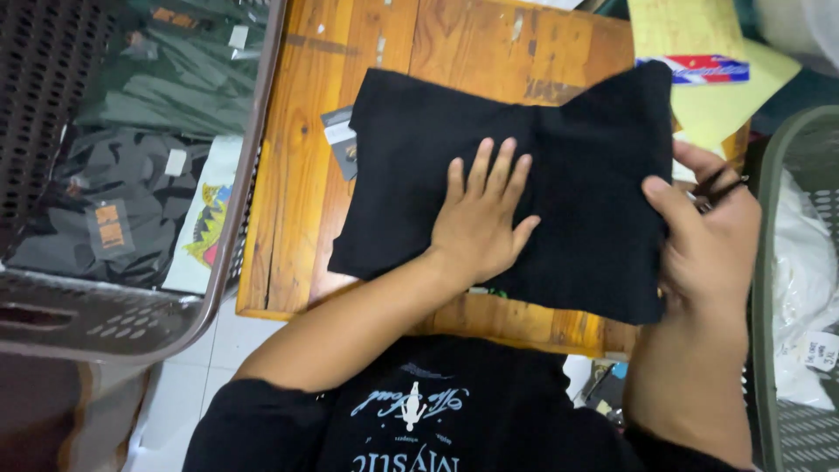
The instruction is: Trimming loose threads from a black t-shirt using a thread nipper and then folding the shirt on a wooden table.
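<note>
A folded black garment [411,157] lies on a small wooden table [297,175]. My left hand [479,218] rests flat on the middle of the garment, fingers spread. My right hand [712,236] grips the garment's right edge between thumb and fingers, and small dark scissors [721,188] are held in the same hand. A grey paper tag [339,140] sticks out from under the garment's left edge.
A grey plastic basket [218,288] at left holds bagged dark garments [131,192]. Another grey basket [786,262] at right holds white bags [808,271]. Yellow paper sheets [699,105] and a red-blue strip [690,70] lie at the table's far right.
</note>
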